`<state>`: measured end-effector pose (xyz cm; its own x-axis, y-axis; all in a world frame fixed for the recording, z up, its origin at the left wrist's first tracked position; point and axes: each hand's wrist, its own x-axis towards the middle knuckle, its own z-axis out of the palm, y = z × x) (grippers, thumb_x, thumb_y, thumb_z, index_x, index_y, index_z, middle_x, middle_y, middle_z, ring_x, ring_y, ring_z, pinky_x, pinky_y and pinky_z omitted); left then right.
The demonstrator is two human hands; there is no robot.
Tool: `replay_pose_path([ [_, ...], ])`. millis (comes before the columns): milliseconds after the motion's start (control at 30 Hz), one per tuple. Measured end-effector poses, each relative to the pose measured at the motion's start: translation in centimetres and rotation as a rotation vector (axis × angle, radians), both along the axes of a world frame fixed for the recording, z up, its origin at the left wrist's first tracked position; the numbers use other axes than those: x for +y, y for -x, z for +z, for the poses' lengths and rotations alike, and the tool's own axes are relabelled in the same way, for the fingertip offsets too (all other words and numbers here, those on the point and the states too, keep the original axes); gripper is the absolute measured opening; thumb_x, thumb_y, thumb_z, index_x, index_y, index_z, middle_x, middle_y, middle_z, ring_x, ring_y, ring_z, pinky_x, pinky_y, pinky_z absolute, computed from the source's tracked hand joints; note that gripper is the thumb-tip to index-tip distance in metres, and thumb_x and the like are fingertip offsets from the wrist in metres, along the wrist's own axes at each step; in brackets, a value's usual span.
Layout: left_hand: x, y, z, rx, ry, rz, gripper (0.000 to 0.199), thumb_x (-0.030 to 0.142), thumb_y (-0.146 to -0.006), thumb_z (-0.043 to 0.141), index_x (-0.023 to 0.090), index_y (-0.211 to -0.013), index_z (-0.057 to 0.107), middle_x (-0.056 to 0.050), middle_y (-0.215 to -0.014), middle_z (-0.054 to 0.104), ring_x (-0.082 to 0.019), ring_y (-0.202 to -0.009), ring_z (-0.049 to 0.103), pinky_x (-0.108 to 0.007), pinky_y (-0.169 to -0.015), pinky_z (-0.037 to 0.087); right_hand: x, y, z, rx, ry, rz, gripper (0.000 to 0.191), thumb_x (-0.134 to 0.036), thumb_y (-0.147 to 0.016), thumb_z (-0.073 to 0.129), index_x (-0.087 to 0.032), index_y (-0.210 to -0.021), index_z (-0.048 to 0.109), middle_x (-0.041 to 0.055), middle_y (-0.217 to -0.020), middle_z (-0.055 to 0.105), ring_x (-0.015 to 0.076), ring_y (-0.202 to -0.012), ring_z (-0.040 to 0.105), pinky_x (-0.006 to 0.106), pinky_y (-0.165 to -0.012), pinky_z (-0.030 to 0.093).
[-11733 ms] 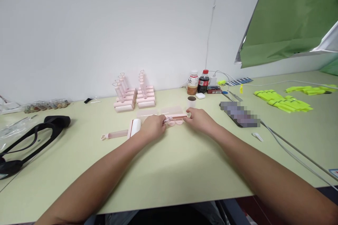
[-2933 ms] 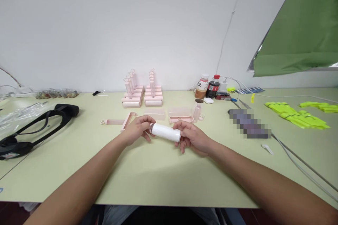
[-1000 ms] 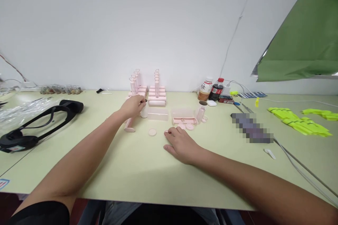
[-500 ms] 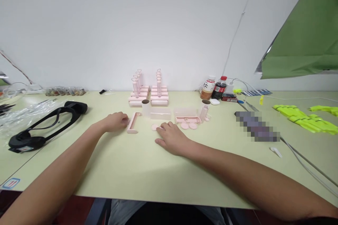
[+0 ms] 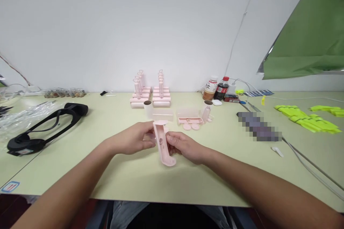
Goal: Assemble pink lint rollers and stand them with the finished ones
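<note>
A trough of smooth, pale pink plastic, the pink frame, is hanging between the two hands just above the tabletop. Flat, rounded end plates are closing off its two ends, and a small round fitting is showing midway along its hollow. The left hand is gripping at the frame's left side, fingers curling around a see-through pink handle that they are mostly hiding. The right hand is pinching the frame's right edge near mid-length, so the frame is sitting between both grips. Its long axis is running from the far end toward the person's body, the near end leaning slightly right, and its open side is facing up and rightward. Beyond it, a white roll is standing upright beside a clear plastic cover, while thin pink discs are lying flat.
</note>
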<state>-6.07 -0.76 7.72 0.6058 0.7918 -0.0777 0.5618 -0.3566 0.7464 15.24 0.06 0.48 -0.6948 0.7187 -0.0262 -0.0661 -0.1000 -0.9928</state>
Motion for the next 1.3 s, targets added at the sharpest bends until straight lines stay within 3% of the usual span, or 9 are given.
replay_pose_path([
  [200,1.4,-3.5,-2.8,0.058,-0.228,-0.108,0.02,0.006,-0.069,0.049,0.02,-0.078,0.06,-0.002,-0.081,0.066,-0.018,-0.075,0.06,-0.026,-0.065,0.044,-0.5,0.1,-2.0,0.08,0.248,0.073,0.058,-0.071,-0.078,0.054,-0.013,-0.073,0.057,0.0049,-0.061,0.065,0.0178,-0.055,0.065,0.029,-0.052,0.052],
  [300,1.7,-3.8,-4.3,0.113,-0.332,-0.126,0.017,0.005,-0.067,0.046,0.02,-0.067,0.055,-0.002,-0.072,0.062,-0.017,-0.068,0.056,-0.026,-0.061,0.04,-0.7,0.1,-2.5,0.121,0.309,0.081,0.057,-0.07,-0.08,0.053,-0.014,-0.074,0.057,0.0013,-0.054,0.061,0.0133,-0.04,0.056,0.023,-0.036,0.043],
  [433,1.7,-3.6,-5.3,0.159,-0.389,-0.144,0.013,0.008,-0.066,0.048,0.02,-0.062,0.053,-0.002,-0.069,0.059,-0.017,-0.065,0.053,-0.027,-0.061,0.038,-0.6,0.1,-2.4,0.083,0.32,0.104,0.057,-0.07,-0.079,0.054,-0.014,-0.075,0.059,0.0003,-0.054,0.059,0.0106,-0.036,0.05,0.021,-0.032,0.037],
  [633,1.4,-2.8,-5.3,0.217,-0.405,-0.153,0.008,0.013,-0.069,0.052,0.021,-0.069,0.053,0.0,-0.066,0.057,-0.015,-0.061,0.05,-0.027,-0.057,0.034,-1.2,0.1,-1.8,-0.116,-0.09,0.042,0.064,-0.075,-0.082,0.043,-0.015,-0.063,0.056,0.0005,-0.055,0.055,0.0073,-0.042,0.043,0.02,-0.04,0.031],
  [900,2.1,-2.7,-5.5,0.352,-0.552,-0.189,0.022,0.024,-0.069,0.058,0.021,-0.064,0.037,0.001,-0.065,0.05,-0.014,-0.056,0.043,-0.027,-0.05,0.027,-2.0,0.0,-1.4,-0.318,-0.513,-0.062,0.052,-0.054,-0.095,0.039,-0.017,-0.061,0.051,-0.0018,-0.053,0.05,0.0094,-0.048,0.044,0.021,-0.048,0.032],
  [967,2.9,-1.7,-5.4,0.375,-0.561,-0.119,0.018,0.02,-0.07,0.054,0.02,-0.065,0.037,0.002,-0.065,0.05,-0.014,-0.056,0.044,-0.027,-0.052,0.027,-2.4,-0.2,-1.2,-0.372,-0.763,-0.048,0.044,-0.046,-0.095,0.042,-0.018,-0.061,0.05,-0.0007,-0.057,0.053,0.0106,-0.053,0.045,0.023,-0.052,0.032],
  [1067,3.8,0.4,-4.6,0.29,-0.553,0.111,0.014,0.013,-0.07,0.047,0.02,-0.066,0.037,0.003,-0.06,0.044,-0.013,-0.055,0.038,-0.026,-0.054,0.026,-2.9,-0.6,-1.0,-0.378,-1.044,-0.019,0.033,-0.036,-0.093,0.044,-0.018,-0.067,0.053,0.001,-0.064,0.057,0.0121,-0.059,0.048,0.024,-0.057,0.032],
  [1167,3.4,1.2,-3.6,-0.025,-0.417,0.207,0.015,0.023,-0.079,0.05,0.02,-0.07,0.038,0.005,-0.06,0.038,-0.01,-0.054,0.034,-0.024,-0.053,0.026,-2.7,-0.8,-0.8,-0.486,-0.968,-0.114,0.035,-0.04,-0.095,0.043,-0.018,-0.07,0.054,0.0009,-0.065,0.058,0.0116,-0.058,0.048,0.024,-0.056,0.031],
  [1300,2.1,0.2,-2.9,-0.161,-0.098,-0.012,0.025,0.043,-0.083,0.058,0.02,-0.089,0.052,0.006,-0.062,0.045,-0.009,-0.055,0.038,-0.022,-0.053,0.03,-1.1,-1.0,-0.7,-0.79,-0.755,-0.254,0.042,-0.047,-0.093,0.045,-0.018,-0.063,0.052,-0.0007,-0.057,0.054,0.0116,-0.052,0.044,0.025,-0.051,0.025],
])
